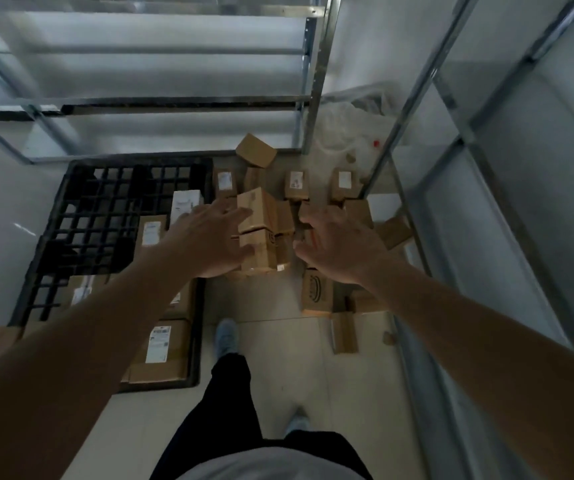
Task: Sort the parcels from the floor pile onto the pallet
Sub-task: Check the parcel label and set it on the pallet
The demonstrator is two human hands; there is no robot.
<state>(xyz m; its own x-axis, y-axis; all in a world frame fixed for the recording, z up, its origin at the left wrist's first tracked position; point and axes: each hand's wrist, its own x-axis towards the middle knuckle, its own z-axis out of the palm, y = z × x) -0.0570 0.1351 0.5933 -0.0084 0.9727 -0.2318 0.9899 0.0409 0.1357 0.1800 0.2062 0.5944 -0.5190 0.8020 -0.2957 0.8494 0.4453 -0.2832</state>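
Note:
A pile of brown cardboard parcels lies on the floor ahead of me. A tall parcel stands in the middle of the pile. My left hand is spread against that parcel's left side, fingers straight. Just right of it, my right hand hovers open over the pile, and whether it touches anything I cannot tell. The black plastic grid pallet lies on the floor to the left. Several labelled parcels lie flat along its near and right parts.
Metal shelving racks stand behind the pallet and along the right side. A clear plastic bag sits in the back corner. More small boxes lie on the floor to the right. My legs and shoes stand on the pale tiles.

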